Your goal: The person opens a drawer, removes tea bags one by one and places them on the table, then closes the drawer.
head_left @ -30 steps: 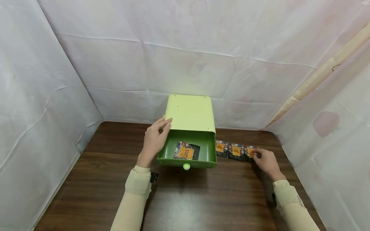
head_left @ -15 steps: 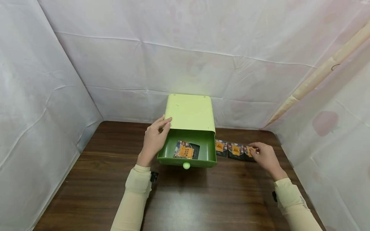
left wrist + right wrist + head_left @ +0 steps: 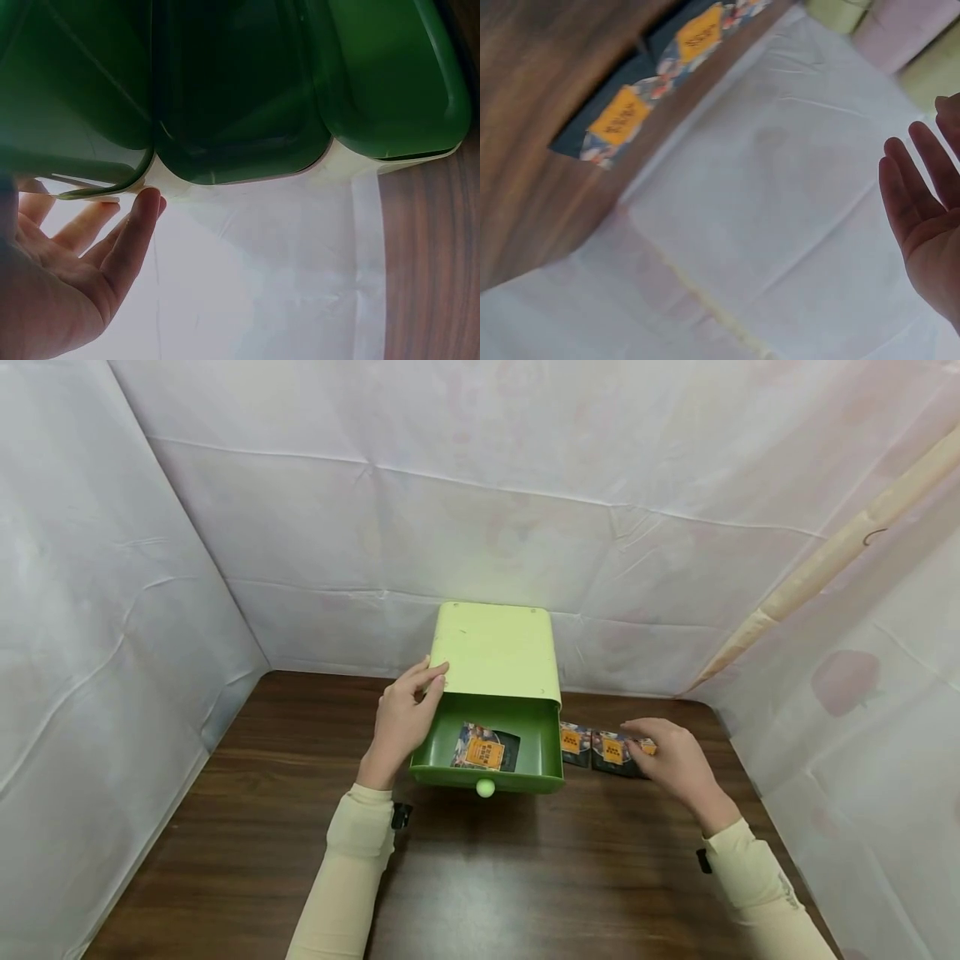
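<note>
A light green cabinet [image 3: 495, 650] stands against the back cloth, its dark green top drawer [image 3: 487, 781] pulled out by a pale knob [image 3: 485, 787]. One dark packet [image 3: 486, 749] with an orange label lies inside. My left hand [image 3: 401, 714] rests its fingertips on the cabinet's front left top corner; in the left wrist view the fingers [image 3: 131, 244] are extended along its edge. To the right, my right hand [image 3: 678, 764] hovers with relaxed fingers, holding nothing. It partly covers the rightmost of three similar packets; the left packet [image 3: 575, 743] and middle packet [image 3: 612, 752] show beside it.
The brown wooden table [image 3: 480, 877] extends in front of the cabinet. White cloth walls [image 3: 480, 518] enclose the back and both sides. Two lower green drawers, such as the middle drawer [image 3: 240, 90], are pushed in further. A pink tier [image 3: 900, 30] shows on the cabinet's side.
My right hand has lifted off the rightmost packet and moved left and back, its fingers spreading. My left hand and the packets stay in place.
</note>
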Demonstrator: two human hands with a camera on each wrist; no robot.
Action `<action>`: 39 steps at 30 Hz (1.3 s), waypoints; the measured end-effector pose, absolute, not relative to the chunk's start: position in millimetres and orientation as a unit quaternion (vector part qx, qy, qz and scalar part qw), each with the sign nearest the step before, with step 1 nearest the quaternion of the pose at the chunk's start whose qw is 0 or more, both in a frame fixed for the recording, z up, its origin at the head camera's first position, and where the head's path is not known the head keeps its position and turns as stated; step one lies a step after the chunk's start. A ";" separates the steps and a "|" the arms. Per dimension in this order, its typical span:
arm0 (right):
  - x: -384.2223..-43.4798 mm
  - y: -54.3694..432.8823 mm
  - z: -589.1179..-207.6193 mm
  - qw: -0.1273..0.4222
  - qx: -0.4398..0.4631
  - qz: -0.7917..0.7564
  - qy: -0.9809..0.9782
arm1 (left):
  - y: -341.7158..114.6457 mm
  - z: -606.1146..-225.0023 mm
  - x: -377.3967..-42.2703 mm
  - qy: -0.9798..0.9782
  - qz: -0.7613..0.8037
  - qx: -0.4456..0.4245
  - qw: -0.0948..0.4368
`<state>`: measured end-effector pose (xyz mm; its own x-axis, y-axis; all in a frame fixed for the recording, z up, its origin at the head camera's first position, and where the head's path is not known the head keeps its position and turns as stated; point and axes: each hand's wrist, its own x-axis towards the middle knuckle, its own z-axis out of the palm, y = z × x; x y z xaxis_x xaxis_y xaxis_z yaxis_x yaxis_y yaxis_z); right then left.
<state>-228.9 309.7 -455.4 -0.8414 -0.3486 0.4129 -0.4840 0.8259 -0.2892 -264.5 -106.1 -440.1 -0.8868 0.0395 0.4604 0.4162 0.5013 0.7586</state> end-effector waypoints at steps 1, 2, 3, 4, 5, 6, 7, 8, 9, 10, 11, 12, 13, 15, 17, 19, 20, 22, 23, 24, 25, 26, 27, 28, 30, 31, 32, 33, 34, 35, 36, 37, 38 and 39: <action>-227.4 307.1 -453.0 0.176 0.227 0.191 -0.939 | -105.9 -439.9 -264.3 -0.844 -0.481 -0.135 0.196; -226.0 304.8 -450.9 0.180 0.232 0.187 -0.938 | -105.8 -440.0 -264.3 -0.844 -0.481 -0.135 0.196; -224.8 302.7 -449.1 0.185 0.238 0.181 -0.936 | -105.7 -440.2 -264.5 -0.843 -0.481 -0.136 0.197; -223.6 300.7 -447.1 0.191 0.244 0.176 -0.934 | -105.7 -440.0 -264.4 -0.844 -0.480 -0.135 0.198; -222.4 298.7 -444.9 0.198 0.252 0.171 -0.932 | -105.6 -440.0 -264.5 -0.844 -0.480 -0.136 0.199; -221.3 296.9 -442.9 0.206 0.259 0.166 -0.929 | -105.6 -439.9 -264.4 -0.844 -0.479 -0.135 0.200; -220.3 295.1 -440.7 0.213 0.266 0.160 -0.927 | -105.6 -439.9 -264.5 -0.844 -0.479 -0.135 0.201; -219.4 293.3 -438.5 0.220 0.271 0.156 -0.924 | -105.6 -439.9 -264.6 -0.844 -0.478 -0.135 0.202; -218.3 291.7 -436.4 0.225 0.276 0.153 -0.922 | -105.5 -439.7 -264.6 -0.844 -0.478 -0.135 0.202; -217.4 289.9 -434.1 0.229 0.281 0.150 -0.920 | -105.5 -439.3 -264.3 -0.845 -0.477 -0.134 0.202; -216.6 288.2 -432.1 0.232 0.285 0.146 -0.919 | -105.5 -439.3 -264.4 -0.845 -0.477 -0.133 0.202; -215.8 286.5 -430.3 0.234 0.289 0.143 -0.917 | -105.5 -439.4 -264.6 -0.845 -0.476 -0.133 0.201; -215.0 284.7 -428.5 0.235 0.294 0.142 -0.916 | -105.6 -439.6 -264.9 -0.846 -0.476 -0.132 0.201; -213.6 281.0 -425.3 0.236 0.305 0.141 -0.912 | -105.7 -440.1 -265.5 -0.846 -0.476 -0.131 0.200; -212.6 277.3 -422.6 0.239 0.317 0.140 -0.907 | -105.9 -440.6 -266.0 -0.846 -0.476 -0.130 0.200; -211.9 273.3 -419.6 0.244 0.328 0.141 -0.902 | -106.1 -440.9 -266.3 -0.846 -0.477 -0.130 0.200; -211.7 271.3 -418.1 0.247 0.332 0.142 -0.899 | -106.1 -440.9 -266.3 -0.846 -0.477 -0.130 0.199; -211.4 267.2 -415.2 0.253 0.340 0.141 -0.895 | -106.3 -441.1 -266.3 -0.847 -0.477 -0.129 0.198; -211.3 265.0 -413.7 0.255 0.344 0.143 -0.892 | -106.3 -441.1 -266.2 -0.847 -0.477 -0.129 0.197; -211.3 262.7 -412.4 0.256 0.348 0.145 -0.890 | -106.3 -441.0 -266.2 -0.847 -0.478 -0.129 0.197; -211.3 260.1 -411.2 0.256 0.353 0.146 -0.888 | -106.5 -441.3 -266.3 -0.846 -0.478 -0.129 0.197; -211.6 257.5 -410.1 0.255 0.357 0.147 -0.887 | -106.7 -441.5 -266.4 -0.847 -0.478 -0.128 0.197; -211.7 254.8 -409.2 0.254 0.361 0.148 -0.885 | -106.8 -441.7 -266.5 -0.846 -0.478 -0.128 0.196; -211.9 252.0 -408.3 0.253 0.365 0.151 -0.883 | -107.0 -441.8 -266.6 -0.846 -0.479 -0.128 0.197; -212.3 246.5 -407.0 0.251 0.371 0.155 -0.881 | -107.3 -441.9 -266.7 -0.845 -0.480 -0.128 0.196; -212.4 244.0 -406.3 0.251 0.374 0.156 -0.879 | -107.5 -442.0 -266.8 -0.845 -0.481 -0.128 0.196; -212.8 241.6 -406.1 0.251 0.378 0.157 -0.877 | -107.6 -442.1 -266.9 -0.844 -0.482 -0.127 0.195; -213.2 239.3 -405.8 0.251 0.383 0.158 -0.875 | -107.6 -442.1 -267.0 -0.844 -0.483 -0.127 0.194; -213.6 237.1 -405.6 0.251 0.387 0.157 -0.873 | -107.7 -442.2 -267.1 -0.844 -0.484 -0.128 0.194; -214.2 234.9 -405.3 0.251 0.393 0.155 -0.871 | -107.6 -442.1 -267.1 -0.843 -0.485 -0.128 0.193; -214.7 232.7 -404.9 0.250 0.398 0.153 -0.869 | -107.5 -442.1 -267.2 -0.843 -0.485 -0.128 0.193; -215.3 230.7 -404.7 0.249 0.403 0.150 -0.868 | -107.3 -442.1 -267.4 -0.843 -0.485 -0.129 0.193; -215.8 228.7 -404.2 0.246 0.406 0.148 -0.867 | -107.1 -442.1 -267.4 -0.843 -0.486 -0.129 0.193; -216.3 226.6 -403.4 0.243 0.410 0.148 -0.867 | -106.9 -442.1 -267.2 -0.843 -0.485 -0.129 0.193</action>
<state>-216.3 226.6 -403.4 -0.5458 -0.6380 0.5432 -0.7820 0.6207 -0.0567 -267.2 -106.9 -442.1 -0.8923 0.0305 0.4503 0.4047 0.4956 0.7685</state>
